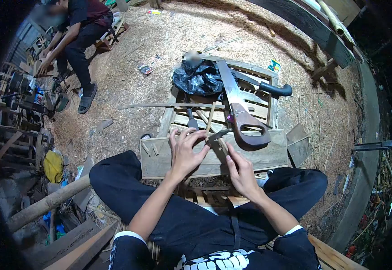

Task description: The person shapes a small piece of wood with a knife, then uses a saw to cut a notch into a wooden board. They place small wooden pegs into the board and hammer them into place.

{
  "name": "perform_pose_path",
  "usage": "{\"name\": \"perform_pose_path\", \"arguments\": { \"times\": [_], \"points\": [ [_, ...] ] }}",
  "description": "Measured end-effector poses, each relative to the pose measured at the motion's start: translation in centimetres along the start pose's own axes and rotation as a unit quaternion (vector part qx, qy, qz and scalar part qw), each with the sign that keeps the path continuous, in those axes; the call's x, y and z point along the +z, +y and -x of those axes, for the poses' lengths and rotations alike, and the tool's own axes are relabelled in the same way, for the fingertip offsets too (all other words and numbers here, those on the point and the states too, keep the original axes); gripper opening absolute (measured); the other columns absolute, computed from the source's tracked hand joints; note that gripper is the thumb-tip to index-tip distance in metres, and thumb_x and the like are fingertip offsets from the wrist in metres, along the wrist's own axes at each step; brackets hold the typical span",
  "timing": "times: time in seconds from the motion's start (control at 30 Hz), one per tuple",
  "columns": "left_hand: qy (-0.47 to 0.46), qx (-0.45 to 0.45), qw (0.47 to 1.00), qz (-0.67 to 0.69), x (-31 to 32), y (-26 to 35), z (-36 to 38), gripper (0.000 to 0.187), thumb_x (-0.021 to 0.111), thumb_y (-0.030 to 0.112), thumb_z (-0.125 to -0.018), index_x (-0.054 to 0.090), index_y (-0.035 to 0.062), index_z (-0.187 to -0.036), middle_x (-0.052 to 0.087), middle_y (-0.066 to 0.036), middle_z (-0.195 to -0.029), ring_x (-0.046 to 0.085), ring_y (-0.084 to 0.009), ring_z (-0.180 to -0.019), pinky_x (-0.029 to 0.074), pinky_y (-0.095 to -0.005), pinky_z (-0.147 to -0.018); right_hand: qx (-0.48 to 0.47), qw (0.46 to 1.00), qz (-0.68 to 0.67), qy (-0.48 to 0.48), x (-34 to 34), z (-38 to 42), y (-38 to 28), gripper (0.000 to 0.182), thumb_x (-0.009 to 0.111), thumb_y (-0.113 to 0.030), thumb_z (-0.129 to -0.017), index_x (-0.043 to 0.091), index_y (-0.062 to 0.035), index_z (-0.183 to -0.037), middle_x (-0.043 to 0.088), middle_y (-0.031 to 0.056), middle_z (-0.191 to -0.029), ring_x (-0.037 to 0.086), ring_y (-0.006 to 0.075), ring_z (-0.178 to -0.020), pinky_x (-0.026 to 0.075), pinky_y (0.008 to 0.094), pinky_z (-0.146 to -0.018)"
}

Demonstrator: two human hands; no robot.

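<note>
I sit with my legs around a low wooden pallet-like bench [268, 155]. My left hand [185, 153] rests on its front plank with fingers spread, the fingertips pinching a small dark metal piece [218, 134]. My right hand [240, 170] lies just right of it, fingers curled around a small wooden stick [223, 146]. A handsaw [238, 108] with a brown wooden handle lies across the slats just beyond my hands. A hammer [191, 123] lies behind my left hand.
A black plastic bag [198, 78] and a black-handled knife [268, 87] lie on the far part of the bench. Another person [76, 38] crouches at the upper left beside wood clutter. Sawdust covers the ground; a curved concrete edge [367, 135] runs along the right.
</note>
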State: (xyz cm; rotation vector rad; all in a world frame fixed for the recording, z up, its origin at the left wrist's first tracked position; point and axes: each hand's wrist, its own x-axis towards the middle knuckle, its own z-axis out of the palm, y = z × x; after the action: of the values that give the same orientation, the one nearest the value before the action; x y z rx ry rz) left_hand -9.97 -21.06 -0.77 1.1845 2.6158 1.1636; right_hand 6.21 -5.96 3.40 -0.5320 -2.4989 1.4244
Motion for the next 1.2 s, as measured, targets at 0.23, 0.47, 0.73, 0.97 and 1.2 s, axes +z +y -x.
{"name": "perform_pose_path", "arguments": {
  "times": [0.23,0.47,0.73,0.97,1.2],
  "points": [
    [0.018,0.011,1.0,-0.002,0.1,-0.1,0.2,0.031,0.083,0.028,-0.083,0.08,0.0135,-0.11,0.079,0.0,-0.122,0.06,-0.022,-0.13,0.019,-0.0563,-0.124,-0.067,0.992,0.092,0.048,-1.0,0.1,-0.4,0.06,0.06,0.0,-0.101,0.047,-0.0067,-0.159,0.066,0.0229,-0.102,0.07,0.0397,-0.088,0.056,0.0485,-0.079],
    [0.005,-0.012,1.0,-0.012,0.1,-0.1,0.3,0.034,0.084,0.028,-0.084,0.08,0.0166,-0.116,0.077,0.003,-0.126,0.06,-0.0204,-0.131,0.014,-0.0561,-0.127,-0.112,0.982,0.126,0.079,-0.8,0.0,-0.3,0.067,0.066,0.001,-0.096,0.049,-0.0141,-0.159,0.066,0.0192,-0.101,0.07,0.0389,-0.078,0.057,0.0479,-0.07],
    [0.009,0.001,1.0,-0.017,0.0,0.1,0.2,0.034,0.084,0.029,-0.085,0.08,0.0174,-0.116,0.077,0.004,-0.126,0.061,-0.0209,-0.13,0.011,-0.0595,-0.127,-0.138,0.975,0.162,0.056,-0.2,0.1,0.5,0.067,0.067,0.001,-0.095,0.052,-0.0149,-0.158,0.065,0.0169,-0.098,0.068,0.0371,-0.074,0.056,0.0477,-0.066],
    [0.005,-0.011,1.0,-0.012,0.0,0.1,0.2,0.033,0.083,0.029,-0.085,0.08,0.0178,-0.116,0.077,0.004,-0.125,0.061,-0.0206,-0.129,0.01,-0.0593,-0.128,-0.131,0.975,0.161,0.084,-0.2,0.1,-0.1,0.062,0.066,0.004,-0.096,0.056,-0.0145,-0.155,0.064,0.0171,-0.093,0.068,0.0365,-0.073,0.055,0.0466,-0.066],
    [0.019,-0.007,1.0,-0.002,0.1,0.1,0.1,0.032,0.081,0.031,-0.085,0.081,0.0174,-0.114,0.079,0.002,-0.12,0.061,-0.0223,-0.128,0.009,-0.0618,-0.128,-0.164,0.971,0.158,0.078,0.3,0.3,0.8,0.07,0.067,0.002,-0.093,0.051,-0.0173,-0.159,0.063,0.0148,-0.094,0.067,0.036,-0.071,0.056,0.0474,-0.063]
  ]
}}
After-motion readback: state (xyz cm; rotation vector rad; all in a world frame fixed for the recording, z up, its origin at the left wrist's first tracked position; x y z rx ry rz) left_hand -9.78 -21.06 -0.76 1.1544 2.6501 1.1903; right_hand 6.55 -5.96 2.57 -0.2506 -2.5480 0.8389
